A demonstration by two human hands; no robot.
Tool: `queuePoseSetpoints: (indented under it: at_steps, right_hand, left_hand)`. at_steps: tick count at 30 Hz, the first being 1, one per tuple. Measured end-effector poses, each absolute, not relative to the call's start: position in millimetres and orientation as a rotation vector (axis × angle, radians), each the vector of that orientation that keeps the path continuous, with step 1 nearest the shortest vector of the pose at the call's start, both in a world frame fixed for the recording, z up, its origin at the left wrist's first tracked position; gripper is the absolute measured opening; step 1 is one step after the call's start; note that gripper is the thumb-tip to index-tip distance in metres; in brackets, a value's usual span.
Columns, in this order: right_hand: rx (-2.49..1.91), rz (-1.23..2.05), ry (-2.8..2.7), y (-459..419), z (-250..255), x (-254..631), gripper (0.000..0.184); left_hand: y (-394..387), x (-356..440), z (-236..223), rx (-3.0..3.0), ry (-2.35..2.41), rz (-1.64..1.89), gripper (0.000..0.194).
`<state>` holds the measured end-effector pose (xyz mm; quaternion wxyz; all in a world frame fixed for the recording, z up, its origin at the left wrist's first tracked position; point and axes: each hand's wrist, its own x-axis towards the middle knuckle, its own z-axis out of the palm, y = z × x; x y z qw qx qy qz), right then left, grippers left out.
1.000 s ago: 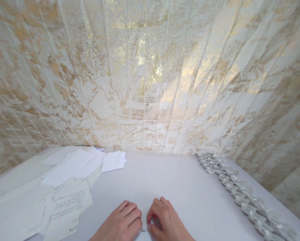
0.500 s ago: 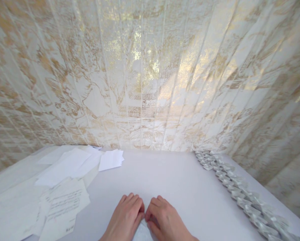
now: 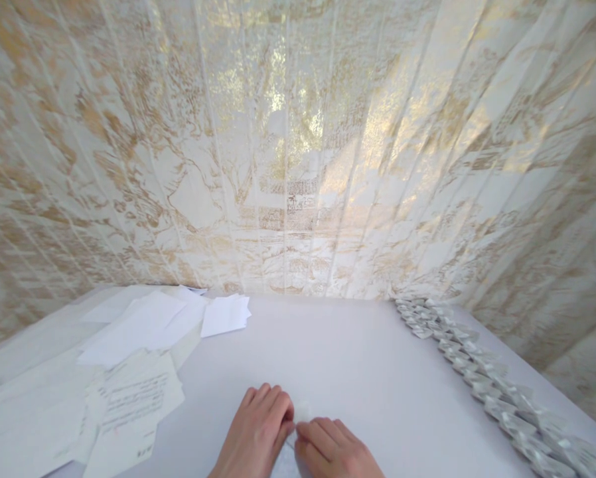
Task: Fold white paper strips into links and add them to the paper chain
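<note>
A small piece of white paper (image 3: 286, 461) lies between my hands at the bottom middle of the view, partly folded, with a pale part showing just beyond my fingers. My left hand (image 3: 259, 428) is closed, thumb and fingers pinching the paper's left side. From the right, my right hand (image 3: 334, 446) has its fingers bent down and pressed together on the paper's other edge. Both sets of fingertips nearly meet, and they hide much of the fold.
On the left, sheets of paper (image 3: 29, 411) overlap, one with handwriting (image 3: 133, 408). A stack of small white papers (image 3: 225, 316) sits at the back left. Along the right edge of the white table (image 3: 358, 358) runs a chain of folded paper pieces (image 3: 482, 385). A patterned curtain (image 3: 288, 166) hangs behind.
My left hand has moved right and turned, closing on the paper. My right hand has dropped lower, its fingers flattening toward the paper. The view has shifted slightly.
</note>
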<state>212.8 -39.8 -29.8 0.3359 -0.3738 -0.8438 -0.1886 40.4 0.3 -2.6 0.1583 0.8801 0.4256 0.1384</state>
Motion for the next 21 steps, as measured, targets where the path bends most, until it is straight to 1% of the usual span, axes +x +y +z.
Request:
queuePoseSetpoints:
  at_steps: [8,13,21]
  right_hand:
    - [-0.988,-0.404,-2.139,-43.7,-27.8,212.1,0.038]
    - [-1.002,-0.513,-2.109,-43.5,-29.5,207.9,0.033]
    - [-0.904,-0.719,-2.069,-42.0,-26.5,206.2,0.039]
  left_hand:
    - [2.8,39.2,-8.3,2.447,1.188,0.44,0.012]
    - [3.0,37.1,-18.8,2.446,1.162,0.544,0.012]
    - [-1.0,41.2,-10.3,2.435,1.245,0.493,0.014]
